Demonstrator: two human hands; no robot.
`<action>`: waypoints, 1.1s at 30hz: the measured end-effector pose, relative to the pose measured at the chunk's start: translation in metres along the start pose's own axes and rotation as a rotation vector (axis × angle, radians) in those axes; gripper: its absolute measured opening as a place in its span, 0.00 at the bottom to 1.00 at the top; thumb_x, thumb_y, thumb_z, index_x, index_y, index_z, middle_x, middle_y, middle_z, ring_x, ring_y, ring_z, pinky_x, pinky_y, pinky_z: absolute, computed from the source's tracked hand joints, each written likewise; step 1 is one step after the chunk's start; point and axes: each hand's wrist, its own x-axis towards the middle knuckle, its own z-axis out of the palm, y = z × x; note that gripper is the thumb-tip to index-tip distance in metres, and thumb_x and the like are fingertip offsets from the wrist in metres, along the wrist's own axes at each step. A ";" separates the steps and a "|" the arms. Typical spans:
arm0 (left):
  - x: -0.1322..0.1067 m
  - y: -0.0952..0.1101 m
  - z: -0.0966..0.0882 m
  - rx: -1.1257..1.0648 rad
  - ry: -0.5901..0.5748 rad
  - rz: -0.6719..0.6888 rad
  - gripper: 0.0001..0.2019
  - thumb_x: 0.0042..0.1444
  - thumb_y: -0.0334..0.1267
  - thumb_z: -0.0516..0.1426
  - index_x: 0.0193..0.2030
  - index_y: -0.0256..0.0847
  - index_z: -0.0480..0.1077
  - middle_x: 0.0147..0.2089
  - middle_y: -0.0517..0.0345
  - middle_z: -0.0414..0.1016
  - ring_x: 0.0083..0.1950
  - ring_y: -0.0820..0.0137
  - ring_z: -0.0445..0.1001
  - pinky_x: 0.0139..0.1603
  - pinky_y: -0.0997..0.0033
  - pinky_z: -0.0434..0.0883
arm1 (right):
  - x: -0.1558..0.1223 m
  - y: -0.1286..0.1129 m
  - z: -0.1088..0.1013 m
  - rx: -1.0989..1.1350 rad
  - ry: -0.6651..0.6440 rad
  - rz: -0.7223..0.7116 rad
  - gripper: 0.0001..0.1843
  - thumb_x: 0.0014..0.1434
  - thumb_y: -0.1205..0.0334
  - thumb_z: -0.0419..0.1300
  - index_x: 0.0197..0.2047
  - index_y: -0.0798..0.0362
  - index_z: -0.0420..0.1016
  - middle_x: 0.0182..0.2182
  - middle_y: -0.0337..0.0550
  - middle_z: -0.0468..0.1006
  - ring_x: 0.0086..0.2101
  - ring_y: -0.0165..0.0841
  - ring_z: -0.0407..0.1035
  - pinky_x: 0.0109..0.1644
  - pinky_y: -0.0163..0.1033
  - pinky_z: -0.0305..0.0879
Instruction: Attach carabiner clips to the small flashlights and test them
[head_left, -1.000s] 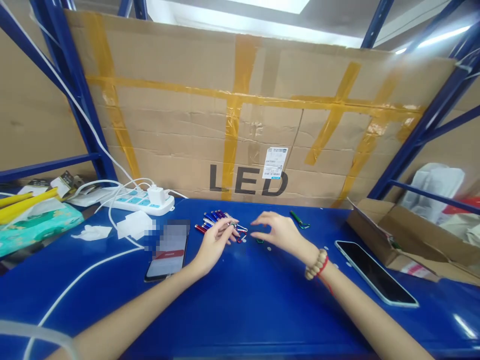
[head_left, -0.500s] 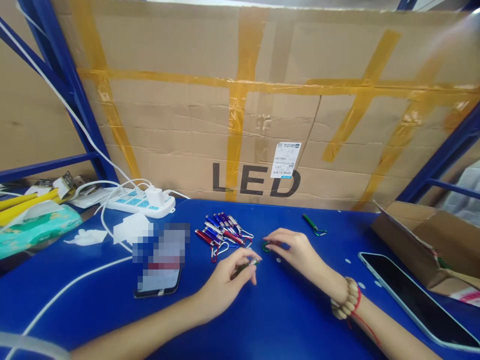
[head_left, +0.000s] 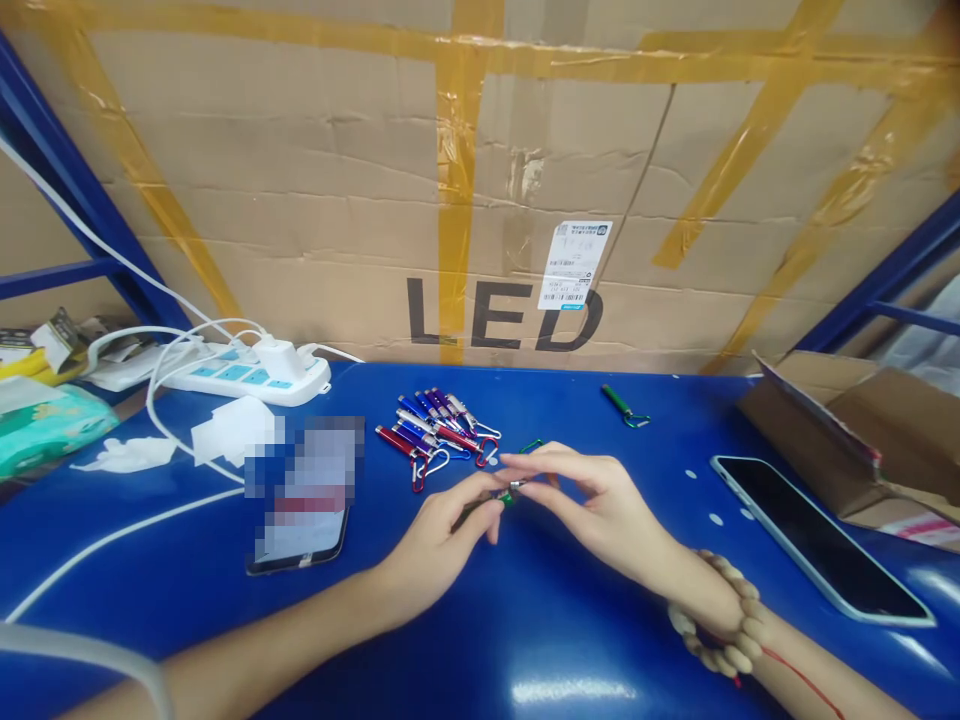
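My left hand [head_left: 450,530] is closed around a small green keychain flashlight [head_left: 508,497], most of it hidden by the fingers. My right hand [head_left: 589,490] meets it and pinches the silver end at thumb and fingertips. Just behind the right fingers lies a green carabiner clip [head_left: 531,445], partly covered by the hand. Beyond my left hand is a pile of keychain flashlights [head_left: 439,425] in red, blue, purple and silver with carabiner clips. A separate green flashlight [head_left: 616,402] with its own clip rests farther back on the right.
On the blue table [head_left: 600,620], a phone [head_left: 307,555] with a blurred screen lies left and a dark-screened phone [head_left: 817,540] right. A white power strip [head_left: 247,375] with cables and crumpled tissue [head_left: 127,455] is at left. An open cardboard box [head_left: 892,430] stands right.
My right hand has let go of the green carabiner clip and moved to the flashlight's silver end in my left hand. The view has tilted down.
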 end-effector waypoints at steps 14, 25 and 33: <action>0.004 0.005 -0.005 -0.006 0.114 0.042 0.10 0.55 0.38 0.52 0.39 0.39 0.72 0.29 0.61 0.70 0.29 0.74 0.68 0.30 0.76 0.66 | 0.007 -0.001 0.000 0.166 0.052 0.285 0.14 0.45 0.58 0.68 0.36 0.56 0.80 0.30 0.45 0.81 0.30 0.33 0.75 0.36 0.36 0.73; 0.003 0.006 -0.001 0.003 0.137 0.012 0.10 0.55 0.38 0.52 0.39 0.38 0.71 0.28 0.61 0.69 0.29 0.75 0.68 0.29 0.77 0.67 | 0.005 0.003 0.001 0.258 0.166 0.230 0.15 0.46 0.60 0.68 0.39 0.52 0.80 0.31 0.43 0.82 0.32 0.34 0.77 0.37 0.35 0.73; 0.001 0.002 -0.001 0.018 0.142 0.072 0.10 0.55 0.37 0.53 0.39 0.38 0.73 0.31 0.59 0.75 0.28 0.76 0.70 0.28 0.79 0.68 | 0.002 0.006 0.004 0.219 0.100 0.242 0.17 0.46 0.58 0.69 0.40 0.54 0.79 0.28 0.43 0.82 0.30 0.34 0.76 0.35 0.35 0.71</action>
